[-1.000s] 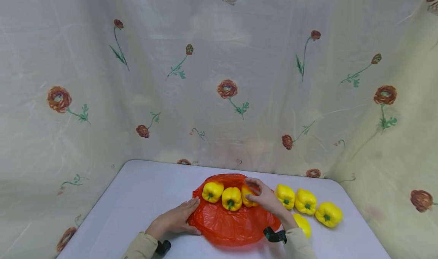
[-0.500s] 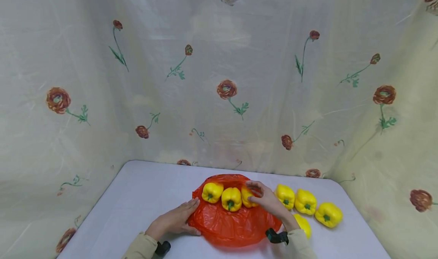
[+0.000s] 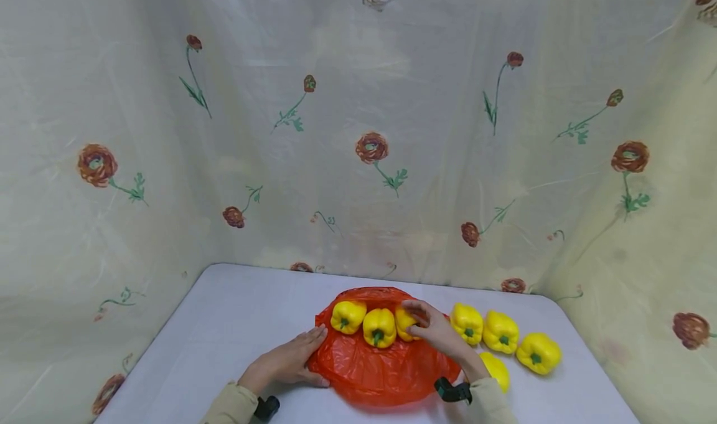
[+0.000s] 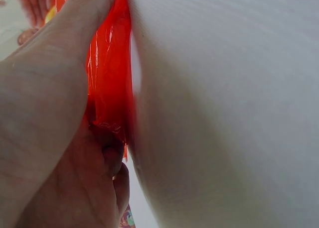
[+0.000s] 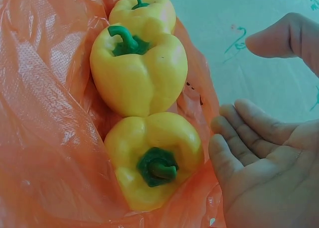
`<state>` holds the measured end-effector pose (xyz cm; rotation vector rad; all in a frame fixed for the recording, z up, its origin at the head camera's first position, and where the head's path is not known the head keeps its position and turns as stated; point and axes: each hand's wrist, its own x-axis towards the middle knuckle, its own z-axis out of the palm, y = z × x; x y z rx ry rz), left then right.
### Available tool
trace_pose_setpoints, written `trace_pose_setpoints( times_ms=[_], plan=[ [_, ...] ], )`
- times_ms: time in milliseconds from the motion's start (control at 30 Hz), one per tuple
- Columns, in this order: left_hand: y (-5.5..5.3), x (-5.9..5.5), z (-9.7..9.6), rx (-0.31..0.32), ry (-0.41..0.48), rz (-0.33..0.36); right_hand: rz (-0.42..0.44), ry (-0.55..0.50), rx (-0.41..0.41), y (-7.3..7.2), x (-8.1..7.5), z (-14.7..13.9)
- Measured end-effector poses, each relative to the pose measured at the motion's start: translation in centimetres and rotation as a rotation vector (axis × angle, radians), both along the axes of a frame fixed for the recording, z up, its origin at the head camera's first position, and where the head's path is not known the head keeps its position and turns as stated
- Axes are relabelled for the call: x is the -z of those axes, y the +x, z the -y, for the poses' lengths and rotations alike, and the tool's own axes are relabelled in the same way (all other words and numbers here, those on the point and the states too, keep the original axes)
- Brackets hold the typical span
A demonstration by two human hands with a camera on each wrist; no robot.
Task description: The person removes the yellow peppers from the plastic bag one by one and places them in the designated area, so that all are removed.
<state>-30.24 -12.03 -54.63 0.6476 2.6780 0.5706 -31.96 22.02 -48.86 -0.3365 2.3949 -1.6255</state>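
A red plastic bag (image 3: 386,374) lies on the table with its mouth spread. Three yellow bell peppers sit in a row at that mouth: the left pepper (image 3: 348,312), the middle pepper (image 3: 378,324) and the right pepper (image 3: 403,323). At the bag's left edge rests my left hand (image 3: 287,358), fingers extended against the plastic, thumb towards the near side. In the left wrist view the bag (image 4: 110,63) touches thumb and fingers. My right hand (image 3: 441,334), loosely bent, is beside the right pepper. From the right wrist, its fingertips appear just off the pepper (image 5: 142,131), holding nothing.
Right of the bag several more yellow bell peppers lie loose on the white table (image 3: 235,299), among them one pepper (image 3: 538,353) furthest right. One pepper (image 3: 495,372) is partly covered by my right forearm. A flower-printed curtain (image 3: 280,162) hangs behind and at both sides.
My right hand has shifted very slightly to the right, its thumb drawing off the right pepper. The left hand, the bag and the peppers look unmoved.
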Motion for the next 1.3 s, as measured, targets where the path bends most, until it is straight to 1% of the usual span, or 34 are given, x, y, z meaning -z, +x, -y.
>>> trace_pose_setpoints(
  times_ms=[233,367,433,633,667,700,867,1033,1167,1300],
  plan=[
    [-0.1,0.1,0.0,-0.002,-0.006,-0.008,-0.021,0.027,0.035,-0.4,0.5,0.1],
    [0.0,0.2,-0.1,-0.004,-0.005,-0.003,-0.041,0.049,0.049,-0.3,0.8,0.0],
    [0.0,0.0,-0.2,-0.003,-0.004,0.001,-0.055,0.072,0.062,0.0,0.5,0.1],
    [0.4,-0.5,-0.4,-0.009,-0.005,0.004,-0.056,0.149,0.107,0.0,0.8,0.1],
    [0.4,-0.4,-0.3,-0.011,-0.007,0.003,-0.056,0.156,0.108,-0.2,1.1,0.0],
    [0.4,-0.5,-0.3,-0.013,-0.007,0.003,-0.058,0.162,0.105,-0.2,1.1,0.0],
    [0.2,-0.5,-0.1,-0.014,-0.005,0.006,-0.061,0.176,0.108,-0.2,0.6,0.1],
    [0.1,-0.5,0.1,-0.013,-0.011,-0.009,-0.051,0.172,0.104,-0.4,0.2,0.1],
    [0.1,-0.5,0.0,-0.014,0.002,0.003,-0.041,0.167,0.097,-0.3,0.4,0.1],
    [0.2,-0.4,-0.2,-0.008,0.007,0.013,-0.048,0.2,0.107,-0.2,0.8,0.1]
  ],
)
